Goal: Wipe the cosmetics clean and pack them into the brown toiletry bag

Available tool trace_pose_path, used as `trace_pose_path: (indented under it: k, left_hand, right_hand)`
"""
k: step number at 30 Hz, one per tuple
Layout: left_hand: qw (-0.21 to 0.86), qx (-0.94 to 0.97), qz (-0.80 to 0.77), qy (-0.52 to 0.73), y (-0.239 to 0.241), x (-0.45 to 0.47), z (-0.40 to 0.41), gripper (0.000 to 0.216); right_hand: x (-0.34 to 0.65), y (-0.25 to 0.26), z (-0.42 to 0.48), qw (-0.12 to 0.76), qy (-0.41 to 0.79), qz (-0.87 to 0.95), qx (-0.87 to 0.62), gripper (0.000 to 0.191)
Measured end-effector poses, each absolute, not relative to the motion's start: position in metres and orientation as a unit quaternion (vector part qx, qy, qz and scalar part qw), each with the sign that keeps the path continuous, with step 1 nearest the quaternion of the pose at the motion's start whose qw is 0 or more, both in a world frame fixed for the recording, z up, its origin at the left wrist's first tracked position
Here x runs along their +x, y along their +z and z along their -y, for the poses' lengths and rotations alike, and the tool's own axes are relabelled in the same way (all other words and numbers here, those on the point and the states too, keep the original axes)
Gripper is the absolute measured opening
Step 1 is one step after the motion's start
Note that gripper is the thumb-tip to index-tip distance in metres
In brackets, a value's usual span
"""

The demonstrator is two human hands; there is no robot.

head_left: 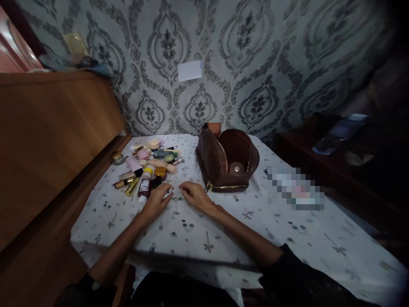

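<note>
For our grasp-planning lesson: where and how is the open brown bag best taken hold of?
Hold the brown bag by its outer side walls, probably left hand from the left and right hand from the right: it stands upright, mouth gaping, so pulling one side alone might fold it.

brown bag (207, 160): inner bottom hidden. item (295, 187) to its right: pixelated beyond telling. clear bottle (340, 133): blurred. right sleeve (306, 277): cut off below.

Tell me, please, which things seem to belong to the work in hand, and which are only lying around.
Probably belonging:
dark red bottle, beside left hand
cosmetics pile
open brown bag, beyond right hand

Probably lying about:
clear bottle, right
bluish cloth, upper left
pixelated item, right
</note>
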State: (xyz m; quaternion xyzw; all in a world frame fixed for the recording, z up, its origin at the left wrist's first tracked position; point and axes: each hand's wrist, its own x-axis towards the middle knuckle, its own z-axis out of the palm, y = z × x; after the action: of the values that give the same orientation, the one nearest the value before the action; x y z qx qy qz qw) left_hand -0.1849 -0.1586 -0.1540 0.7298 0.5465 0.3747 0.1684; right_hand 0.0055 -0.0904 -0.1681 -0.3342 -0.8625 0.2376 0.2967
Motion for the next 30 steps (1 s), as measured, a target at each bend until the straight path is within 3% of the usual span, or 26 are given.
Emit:
trace_pose_path:
  k: [8,15,22,30]
  left_hand:
    - [0.112,0.609,-0.633,0.466,-0.139,-0.245,0.178,0.027]
    - [0.078,0.573,-0.682,0.448,-0.139,-0.275,0.186,0.031]
    - [-0.006,0.485,-0.788,0.378,-0.107,-0.372,0.12,0.043]
    - [0.051,0.451,-0.844,0.287,-0.096,-0.431,0.043,0.056]
  right_hand:
    - [-0.047,-0.162,0.065,0.31,0.253,0.843,-0.36,0.032]
    - [-0.088,-0.15,0.053,0.335,0.233,0.854,-0.324,0.028]
    - [-0.082,-0.163,0.08,0.403,0.254,0.842,-0.253,0.023]
    - [-0.032,-0.171,0.118,0.39,0.295,0.828,-0.274,0.024]
